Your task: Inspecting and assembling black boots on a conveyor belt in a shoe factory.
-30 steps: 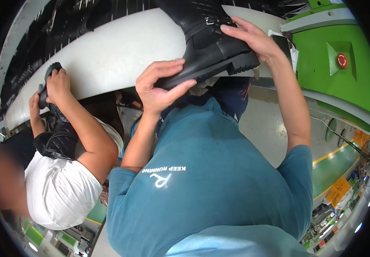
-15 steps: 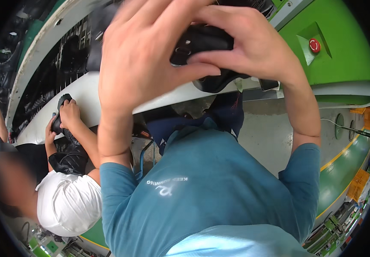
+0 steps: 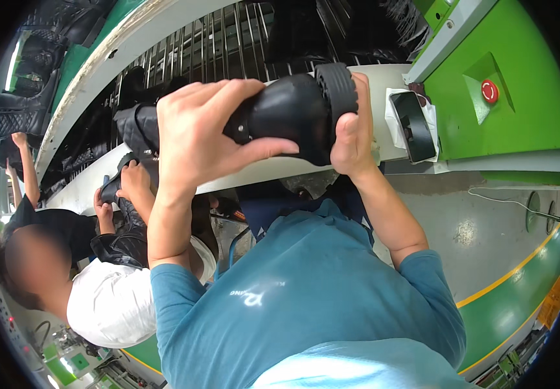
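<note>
Your left hand (image 3: pixel 202 139) wraps the shaft of the glossy black leather boot (image 3: pixel 273 117); your right hand (image 3: pixel 351 129) clamps its ridged sole end, raising it sideways above the white bench (image 3: pixel 383 139), seemingly for inspection.

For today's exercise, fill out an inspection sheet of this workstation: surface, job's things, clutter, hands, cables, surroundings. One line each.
Surface: curved white conveyor edge, bare where visible.
Job's things: black boot held sideways in the air, chunky sole to the right.
Clutter: phone lying on a white cloth.
Hands: left hand wraps the boot's shaft; right hand has its grip on the sole end.
Cables: thin white cable on the floor.
Surroundings: green machine with red button; co-worker's hands on another boot.
</note>
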Demonstrator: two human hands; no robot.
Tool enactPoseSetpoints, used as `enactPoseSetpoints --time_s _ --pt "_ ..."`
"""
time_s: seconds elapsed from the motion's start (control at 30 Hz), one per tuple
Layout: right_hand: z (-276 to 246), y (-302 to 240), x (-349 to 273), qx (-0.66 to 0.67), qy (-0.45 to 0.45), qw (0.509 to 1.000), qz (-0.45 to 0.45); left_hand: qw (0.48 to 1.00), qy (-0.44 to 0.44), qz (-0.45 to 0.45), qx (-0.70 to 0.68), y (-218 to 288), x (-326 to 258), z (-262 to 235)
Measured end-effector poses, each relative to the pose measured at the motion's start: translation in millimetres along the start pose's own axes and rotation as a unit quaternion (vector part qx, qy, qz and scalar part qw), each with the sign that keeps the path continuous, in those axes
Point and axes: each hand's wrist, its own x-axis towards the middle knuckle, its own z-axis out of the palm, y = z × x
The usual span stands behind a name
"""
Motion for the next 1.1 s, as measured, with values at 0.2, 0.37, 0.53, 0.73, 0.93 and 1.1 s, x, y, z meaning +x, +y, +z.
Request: enactPoseSetpoints --time_s 0.2,0.37,0.53,0.73,0.93,1.1 --pt "5.8 -1.9 -9.3 0.081 -0.028 0.995 0.049 1.000 -0.009 0.000 0.003 7.5 -1.5 -4.4" --pt "-4.9 -29.4 9.3 0.121 -0.067 0.986 0.096 1.000 -0.022 0.005 0.011 6.2 3.1 -2.6" --pt "4.0 -27.5 10.8 0.182 -0.052 0.976 0.109 1.000 -0.018 0.007 0.022 2.1 3.4 0.7" --pt "16.2 -26.9 8.0 0.209 0.006 0.967 0.142 1.000 -0.003 0.021 0.011 -9.1 2.2 8.1" --pt "16.6 -26.7 7.0 0.158 -0.001 0.980 0.119 1.000 -0.008 0.016 0.016 -6.5 2.3 7.0" --pt "18.5 -25.2 7.4 0.168 0.010 0.980 0.107 1.000 -0.008 0.017 0.014 -5.1 3.8 7.9"
